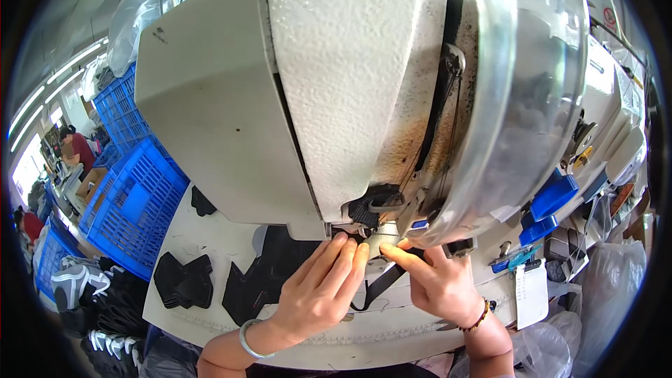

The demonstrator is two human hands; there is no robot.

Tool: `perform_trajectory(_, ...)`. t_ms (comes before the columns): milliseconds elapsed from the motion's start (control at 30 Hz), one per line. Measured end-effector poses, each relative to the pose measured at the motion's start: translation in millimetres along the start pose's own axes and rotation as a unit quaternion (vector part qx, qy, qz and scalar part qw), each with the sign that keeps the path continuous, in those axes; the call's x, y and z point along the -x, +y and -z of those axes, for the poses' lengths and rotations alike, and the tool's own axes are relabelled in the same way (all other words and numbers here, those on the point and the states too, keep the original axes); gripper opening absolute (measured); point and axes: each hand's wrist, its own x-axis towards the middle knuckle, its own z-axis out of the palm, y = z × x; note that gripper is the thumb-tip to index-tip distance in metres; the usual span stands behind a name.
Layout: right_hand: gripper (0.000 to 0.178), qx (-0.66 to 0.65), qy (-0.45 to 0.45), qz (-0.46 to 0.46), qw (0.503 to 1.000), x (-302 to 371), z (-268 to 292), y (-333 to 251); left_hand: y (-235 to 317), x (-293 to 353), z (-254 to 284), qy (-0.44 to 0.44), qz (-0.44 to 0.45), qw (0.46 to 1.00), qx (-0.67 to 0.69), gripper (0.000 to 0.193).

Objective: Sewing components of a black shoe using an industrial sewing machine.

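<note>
In front of me stands a sewing machine with a white head (pixel 343 63). My left hand (pixel 318 283) has its fingers stretched out close together, their tips at a black fabric piece (pixel 269 269) under the machine head. The thumb is hidden. My right hand (pixel 437 283) reaches toward the needle area, index finger extended and the other fingers partly bent. A narrow black strap (pixel 381 287) runs on the table between the hands and passes close to my right fingers. The machine head and my fingers hide the stitching spot.
A stack of cut black pieces (pixel 183 280) lies left on the white table (pixel 210 322). Blue crates (pixel 136 203) and bundled black-and-grey goods (pixel 91 301) stand beyond. A clear curved shield (pixel 532 84) hangs right, above a small notepad (pixel 532 294). A person (pixel 78 150) works far left.
</note>
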Motion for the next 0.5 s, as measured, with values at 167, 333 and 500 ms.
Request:
perform_trajectory(167,0.055,-0.021,0.007,0.046,0.999,-2,1,4,5,4,1,-0.019,0.007,1.000,-0.018,0.026)
perform_trajectory(333,0.055,0.000,-0.012,-0.026,1.000,0,2,3,-24,-1,22,-0.055,-0.004,0.993,0.099,0.044)
perform_trajectory(500,0.060,-0.146,0.021,-0.006,0.989,-8,-8,29,-62,-3,32,-0.184,0.065,0.926,0.324,0.059)
